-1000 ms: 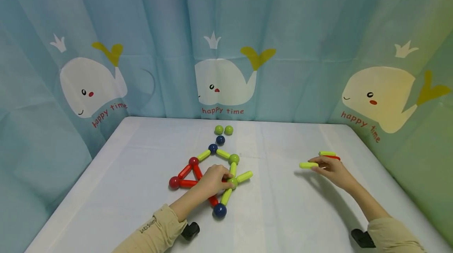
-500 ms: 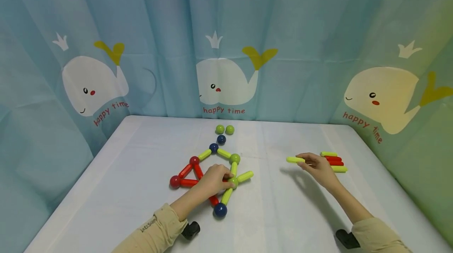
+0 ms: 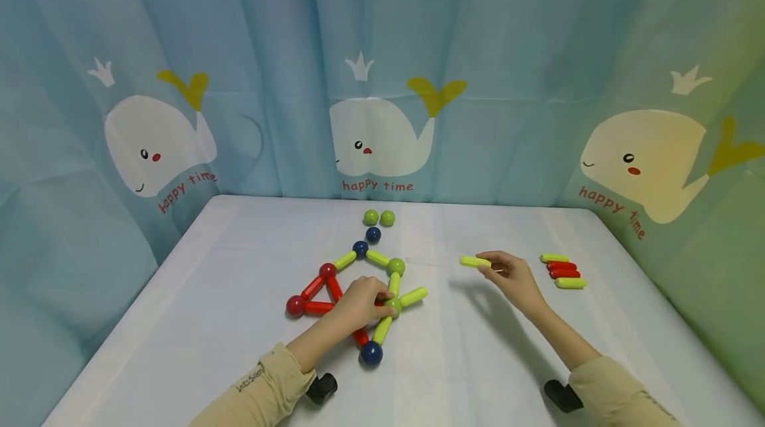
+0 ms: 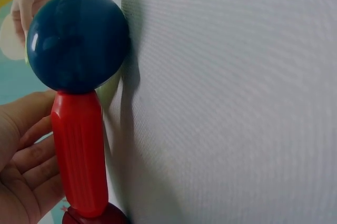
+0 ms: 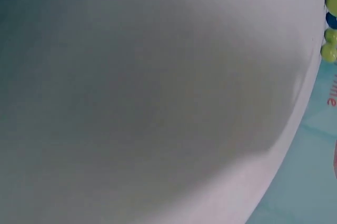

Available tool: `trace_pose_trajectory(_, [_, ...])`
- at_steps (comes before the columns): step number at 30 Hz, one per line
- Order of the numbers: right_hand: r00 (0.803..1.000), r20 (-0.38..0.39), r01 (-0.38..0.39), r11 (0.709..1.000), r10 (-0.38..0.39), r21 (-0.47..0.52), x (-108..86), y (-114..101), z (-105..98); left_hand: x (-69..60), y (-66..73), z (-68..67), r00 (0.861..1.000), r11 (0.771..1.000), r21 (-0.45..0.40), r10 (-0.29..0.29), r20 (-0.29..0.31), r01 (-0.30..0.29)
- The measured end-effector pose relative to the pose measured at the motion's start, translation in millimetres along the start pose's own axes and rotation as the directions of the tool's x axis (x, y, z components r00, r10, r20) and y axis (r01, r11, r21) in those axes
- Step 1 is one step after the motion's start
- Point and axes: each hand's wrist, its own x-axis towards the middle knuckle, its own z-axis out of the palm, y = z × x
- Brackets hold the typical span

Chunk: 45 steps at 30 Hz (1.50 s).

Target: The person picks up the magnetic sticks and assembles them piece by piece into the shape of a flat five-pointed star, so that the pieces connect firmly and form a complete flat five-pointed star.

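The left hand covers the middle of a joined frame of rods and balls, so the inner ends of several red rods disappear under its fingers and wrist. Thumb and forefinger pinch a green ball on the frame's right side, hiding part of it. The right hand grips one end of a yellow-green rod between its fingertips, raised over the surface, with a shadow below; that end is partly hidden. The two hands are well apart.

In the left wrist view, a dark blue ball and a red rod block part of the left hand, and a dark red ball is cut off at the bottom. The right wrist view is mostly dim, shadowed surface, with balls cropped at its right edge. Both sleeves run out of the head view's bottom edge.

A free-ended rod points from the frame toward the right hand, with a stretch of surface between. Four loose rods lie near the right edge; two loose green balls sit near the far edge, before the curtain.
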Motion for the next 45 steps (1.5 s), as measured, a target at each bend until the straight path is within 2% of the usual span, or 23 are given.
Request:
trace_pose_trajectory(4, [0.999, 0.026, -0.022, 1.0, 0.023, -0.009, 4.4, -3, 10, 0.0, 0.1, -0.1, 1.0, 1.0, 0.001, 0.011, -0.001, -0.011])
trace_pose_trajectory(11, [0.992, 0.117, -0.049, 0.999, 0.05, -0.01, 11.1, -11, 28, -0.3, 0.2, 1.1, 1.0, 1.0, -0.02, -0.001, 0.012, 0.001])
trace_pose_trajectory(21, [0.982, 0.186, 0.024, 0.998, -0.014, -0.053, 21.1, -20, 47, -0.9, -1.5, 1.8, 1.0, 1.0, -0.013, 0.013, 0.005, -0.013])
trace_pose_trajectory(27, [0.979, 0.205, 0.035, 0.997, -0.019, -0.076, 31.9, -23, 56, 0.8, 1.3, 0.0, 1.0, 1.0, -0.006, 0.021, 0.002, -0.021])
trace_pose_trajectory(36, [0.966, 0.254, -0.015, 0.996, 0.036, -0.085, 41.7, -28, 76, 0.6, 0.5, 0.7, 1.0, 1.0, -0.004, 0.022, 0.012, -0.022])
trace_pose_trajectory(42, [0.963, 0.254, -0.062, 0.991, 0.091, -0.121, 44.6, -34, 83, 0.1, 1.6, -0.9, 1.0, 1.0, 0.001, 0.016, 0.005, -0.016])
trace_pose_trajectory(45, [0.947, 0.291, -0.102, 0.986, 0.136, -0.129, 45.0, -36, 82, -0.2, 1.8, -1.3, 1.0, 1.0, 0.01, 0.011, 0.002, -0.011])
